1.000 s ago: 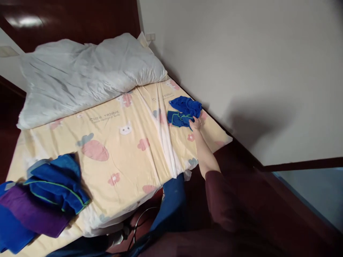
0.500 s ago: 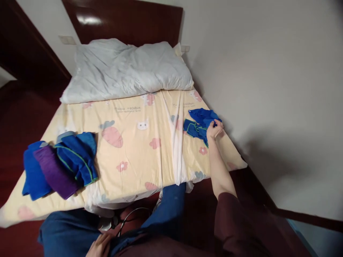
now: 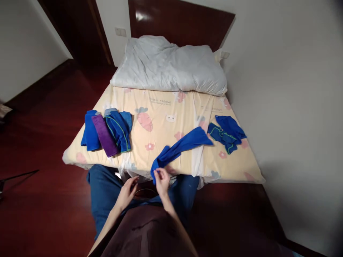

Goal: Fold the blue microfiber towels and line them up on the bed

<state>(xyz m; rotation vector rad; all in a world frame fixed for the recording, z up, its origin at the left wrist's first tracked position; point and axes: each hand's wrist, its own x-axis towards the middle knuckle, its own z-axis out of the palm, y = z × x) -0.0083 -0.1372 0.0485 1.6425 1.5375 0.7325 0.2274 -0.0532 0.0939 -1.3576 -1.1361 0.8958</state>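
Right hand (image 3: 162, 180) pinches the near end of a blue cloth (image 3: 187, 141) at the bed's (image 3: 144, 157) front edge; the cloth lies long and narrow, bunched, slanting toward the bed's right side. Left hand (image 3: 128, 191) looks empty, fingers loosely curled, just off the bed's front edge. On the bed's right: rumpled cloth pile (image 3: 227, 134). On the bed's left: purple cloth (image 3: 104, 137) between two blue ones. Pillow (or quilt, can't tell) (image 3: 171, 67) at the bed's head.

Risks, my guess: one-handed pinch slips and the end drops off the bed's front; pulling while bunched sets creases or drags the sheet.
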